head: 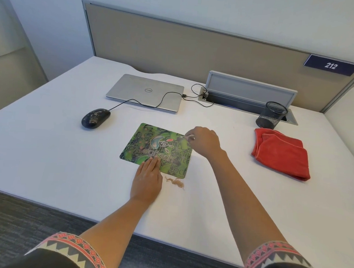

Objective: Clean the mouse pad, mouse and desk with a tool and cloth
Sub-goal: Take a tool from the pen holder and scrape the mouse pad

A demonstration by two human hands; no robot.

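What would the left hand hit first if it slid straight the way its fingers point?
The left hand, flat on the mouse pad, would likely pass left of the right hand and first meet the laptop near its right corner; depth unclear.

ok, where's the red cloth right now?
Head view: the red cloth lies folded on the right side of the desk, just in front of the mesh pen cup and right of the mouse pad.

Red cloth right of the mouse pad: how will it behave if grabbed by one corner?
Probably floppy: the red cloth lies in soft folded layers, so it would likely unfold and drape. Its fuzzy surface suggests it is not slippery.
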